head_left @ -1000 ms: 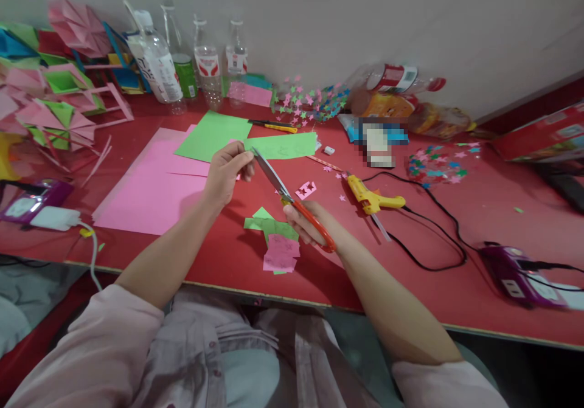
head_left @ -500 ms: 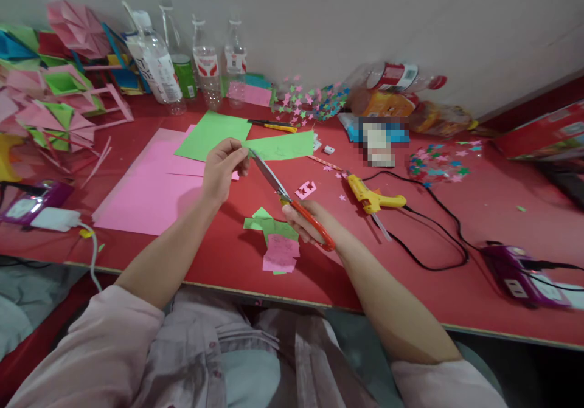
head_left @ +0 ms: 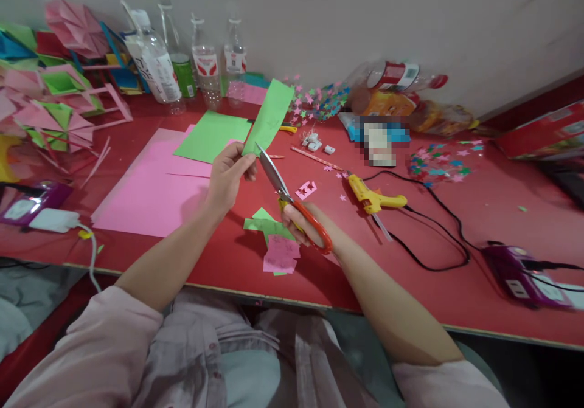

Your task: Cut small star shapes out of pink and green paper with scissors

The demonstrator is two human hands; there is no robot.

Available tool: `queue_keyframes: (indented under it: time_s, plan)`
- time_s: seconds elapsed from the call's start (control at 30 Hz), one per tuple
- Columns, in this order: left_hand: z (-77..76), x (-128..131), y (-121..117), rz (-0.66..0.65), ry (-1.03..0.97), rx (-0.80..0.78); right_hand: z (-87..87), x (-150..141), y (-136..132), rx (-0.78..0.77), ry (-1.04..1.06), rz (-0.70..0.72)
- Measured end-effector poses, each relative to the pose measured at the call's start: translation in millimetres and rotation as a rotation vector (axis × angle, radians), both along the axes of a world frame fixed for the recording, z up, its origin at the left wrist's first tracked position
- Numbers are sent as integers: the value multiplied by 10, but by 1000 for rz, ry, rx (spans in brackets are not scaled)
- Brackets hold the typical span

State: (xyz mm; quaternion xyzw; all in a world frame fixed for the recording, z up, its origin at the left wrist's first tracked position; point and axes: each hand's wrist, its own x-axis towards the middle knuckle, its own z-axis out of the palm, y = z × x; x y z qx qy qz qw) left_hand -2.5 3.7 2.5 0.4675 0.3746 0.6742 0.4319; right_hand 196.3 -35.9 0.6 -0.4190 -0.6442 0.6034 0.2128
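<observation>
Between the thumb and fingers of my left hand (head_left: 232,174) is the lower end of a green paper strip (head_left: 270,116), which tilts up and to the right. My right hand (head_left: 298,222) grips a pair of scissors (head_left: 314,221) with red-orange handles. The blade tips touch or nearly touch the strip's lower end beside my left thumb. Below the scissors lie green paper cutouts (head_left: 258,224) and pink ones (head_left: 280,251) with faint drawn marks. Farther left, a green sheet (head_left: 212,134) overlaps large pink sheets (head_left: 150,183).
A yellow glue gun (head_left: 374,196) with a trailing black cord lies to the right, near a purple power strip (head_left: 520,274). Bottles (head_left: 206,67) line the wall. Folded paper shapes (head_left: 59,92) crowd the far left. Star cutouts (head_left: 319,101) and a pink pencil-like stick (head_left: 314,157) lie behind the scissors.
The green strip has swung from lying out to the right to pointing upward. My left hand has shifted slightly right and down, and small white pieces behind the strip are now uncovered.
</observation>
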Motion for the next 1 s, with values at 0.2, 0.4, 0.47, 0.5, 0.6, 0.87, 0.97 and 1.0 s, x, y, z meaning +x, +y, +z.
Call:
queue_keyframes:
  time_s: [0.2, 0.4, 0.47, 0.5, 0.6, 0.87, 0.97, 1.0]
  plan:
    - [8, -3, -16, 0, 7, -6, 39, 15, -10, -13, -13, 14]
    - [25, -28, -9, -13, 29, -31, 96, 34, -10, -24, -20, 31]
    - [36, -37, -4, -20, 41, -42, 92, 23, -8, -13, -14, 20]
    - [39, -40, -2, -22, 44, -44, 86, 15, -7, -6, -10, 15]
    - [39, -39, 0, -22, 39, -42, 60, -14, -14, 10, -22, -9]
    - [19, -4, -11, -2, 16, -36, 71, -76, -66, -5, -37, -44]
    - [15, 2, -14, -1, 14, -39, 38, -84, -52, -25, -42, -62]
    - [13, 4, -14, -1, 15, -43, 17, -87, -43, -32, -42, -64]
